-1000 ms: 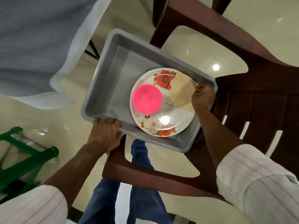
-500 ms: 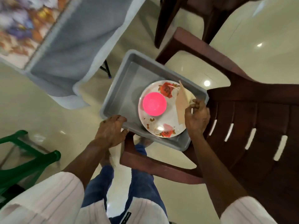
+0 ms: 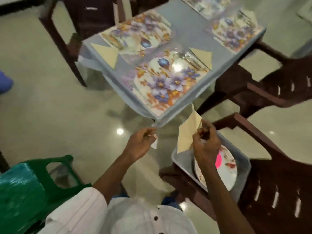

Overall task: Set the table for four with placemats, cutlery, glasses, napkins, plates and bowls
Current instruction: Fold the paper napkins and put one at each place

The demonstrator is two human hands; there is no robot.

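Far left, a green stool stands close by the person's legs; stepping toward the counter without looking could catch a foot on it. The left hand hangs below the counter's near corner with its fingers curled; it seems to pinch a small pale scrap, though blur leaves that uncertain. On the counter, floral placemats are laid, two with folded napkins beside them.

The right hand pinches a folded tan napkin by one corner between thumb and fingertips, in the air just short of the counter edge. Held so lightly, it could unfold or slip to the floor on the way.

Below the right forearm, a grey tub sits on a brown chair, holding a floral plate and a pink bowl. A backward elbow could nudge the tub off the seat.
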